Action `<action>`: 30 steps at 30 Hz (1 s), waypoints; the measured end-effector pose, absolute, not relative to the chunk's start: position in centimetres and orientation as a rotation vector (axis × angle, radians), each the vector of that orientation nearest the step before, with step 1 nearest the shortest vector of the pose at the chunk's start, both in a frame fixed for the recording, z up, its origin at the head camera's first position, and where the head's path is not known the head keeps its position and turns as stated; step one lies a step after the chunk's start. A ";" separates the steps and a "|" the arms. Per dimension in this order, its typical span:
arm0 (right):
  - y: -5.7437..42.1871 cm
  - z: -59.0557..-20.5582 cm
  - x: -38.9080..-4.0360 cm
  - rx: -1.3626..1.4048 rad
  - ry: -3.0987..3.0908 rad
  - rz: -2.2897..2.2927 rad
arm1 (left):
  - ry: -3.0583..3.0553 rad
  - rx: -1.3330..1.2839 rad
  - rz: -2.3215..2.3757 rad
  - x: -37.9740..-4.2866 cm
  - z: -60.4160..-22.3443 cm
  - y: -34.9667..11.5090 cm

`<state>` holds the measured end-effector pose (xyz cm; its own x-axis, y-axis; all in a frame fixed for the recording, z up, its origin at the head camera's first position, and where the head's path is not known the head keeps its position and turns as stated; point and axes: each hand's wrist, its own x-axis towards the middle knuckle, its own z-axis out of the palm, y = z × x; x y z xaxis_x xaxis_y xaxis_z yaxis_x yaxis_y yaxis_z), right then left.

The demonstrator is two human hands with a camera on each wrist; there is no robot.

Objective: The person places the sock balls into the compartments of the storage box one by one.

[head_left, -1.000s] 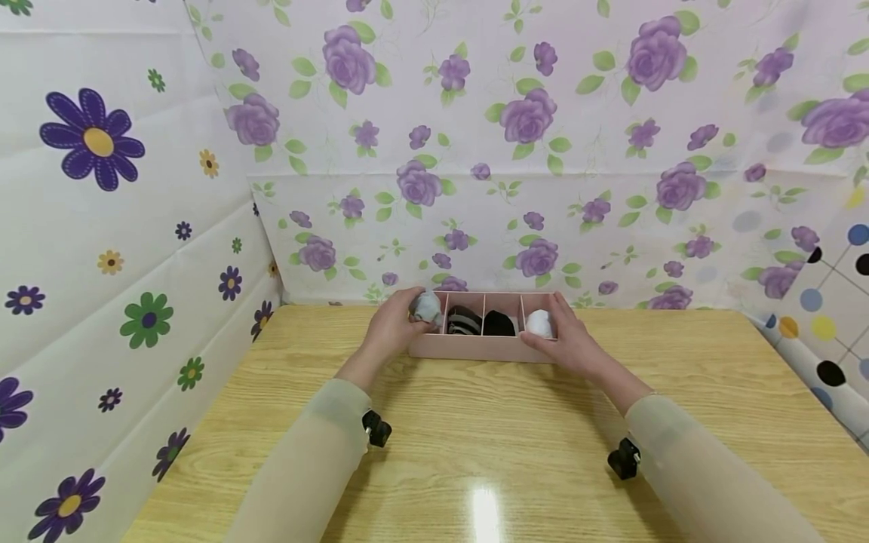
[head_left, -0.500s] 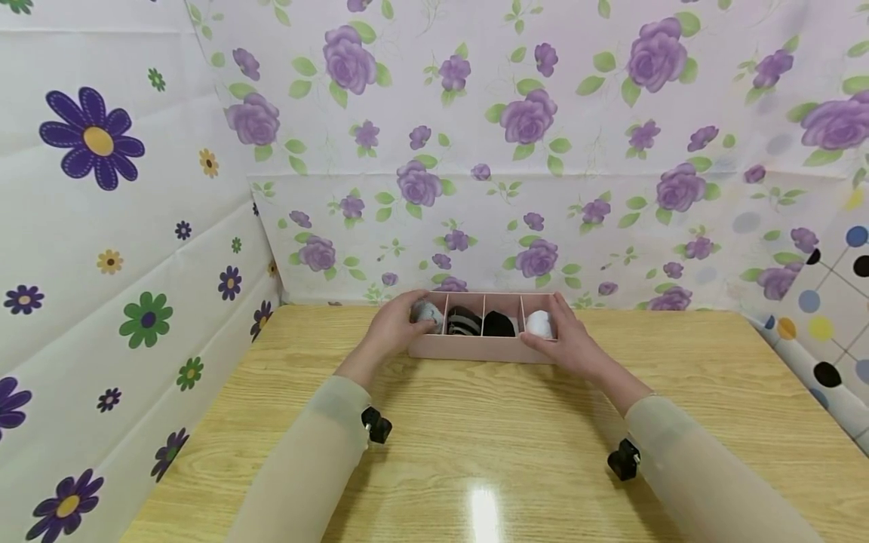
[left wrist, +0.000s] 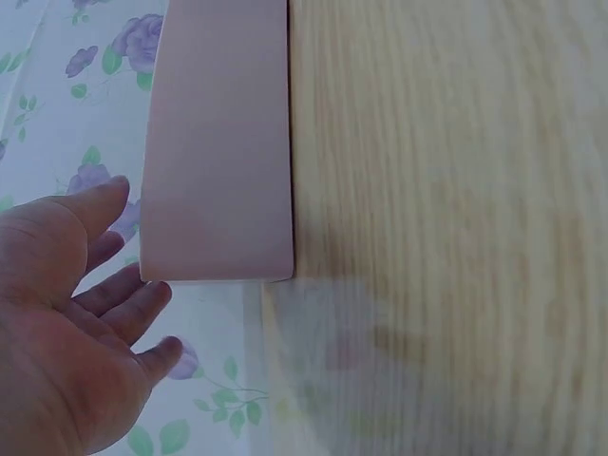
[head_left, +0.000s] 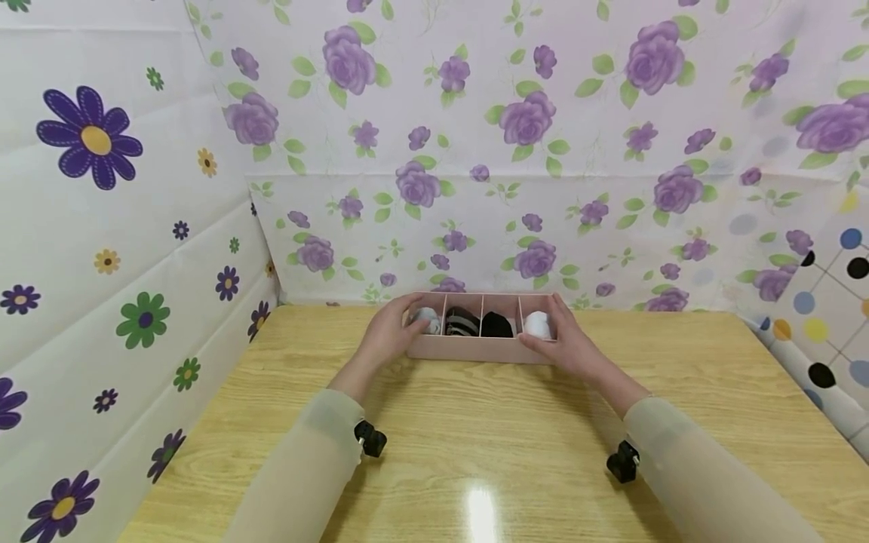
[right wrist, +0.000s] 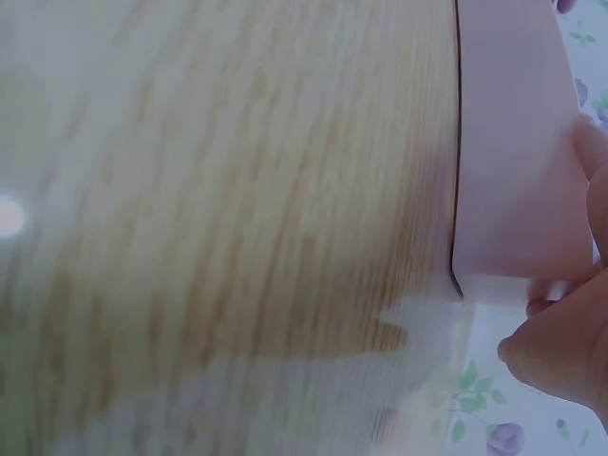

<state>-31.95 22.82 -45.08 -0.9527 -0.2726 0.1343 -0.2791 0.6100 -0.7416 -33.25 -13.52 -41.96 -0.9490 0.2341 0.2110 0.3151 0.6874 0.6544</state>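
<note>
A pink divided storage box [head_left: 475, 349] stands against the back wall, its compartments side by side. They hold what look like rolled-up socks: a light grey-blue one [head_left: 428, 320] at the left end, a grey-and-black striped one [head_left: 462, 321], a black one [head_left: 497, 325] and a white one [head_left: 538, 325]. My left hand [head_left: 385, 330] is at the box's left end, thumb over the grey-blue sock's compartment. In the left wrist view its fingers [left wrist: 138, 313] are loosely spread by the box corner. My right hand [head_left: 575, 345] holds the right end, thumb on the front rim.
The box sits at the back edge of a wood-grain table [head_left: 434, 430]. Behind it rises a wall covering [head_left: 475, 204] with purple roses, and a flowered sheet [head_left: 163, 249] lines the left side. A dotted sheet [head_left: 831, 302] hangs at the right.
The left hand lowers the grey-blue sock into the left compartment, lets it go and draws slightly back to the left. The right hand stays at the box's right end.
</note>
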 end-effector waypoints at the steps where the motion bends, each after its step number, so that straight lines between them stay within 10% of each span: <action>1: 22.8 -45.0 -31.9 0.481 -2.807 1.306 | -2.774 -0.463 -1.096 -33.3 -42.1 -13.5; 30: 24.7 -43.7 -31.8 0.495 -2.864 1.354 | -2.723 -0.529 -1.062 -31.9 -43.0 -12.7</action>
